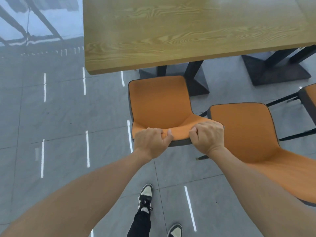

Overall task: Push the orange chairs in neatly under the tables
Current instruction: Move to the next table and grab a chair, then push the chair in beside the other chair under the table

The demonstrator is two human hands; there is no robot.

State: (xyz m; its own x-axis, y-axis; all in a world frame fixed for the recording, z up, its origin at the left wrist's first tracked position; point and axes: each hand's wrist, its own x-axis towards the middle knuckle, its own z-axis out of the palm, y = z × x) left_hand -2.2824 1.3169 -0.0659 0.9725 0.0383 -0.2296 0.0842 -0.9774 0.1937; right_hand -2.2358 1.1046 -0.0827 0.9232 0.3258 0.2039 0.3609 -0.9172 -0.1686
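At the bottom centre of the frame two sneakers (145,198) stand on the grey tile floor (59,117). Above them the left hand (152,142) and right hand (207,136) are both clamped on the top edge of an orange chair (160,103) (a second orange chair (244,132) sits just beside it at right). The gripped chair's seat stops just short of the wooden tabletop (171,31) filling the upper frame.
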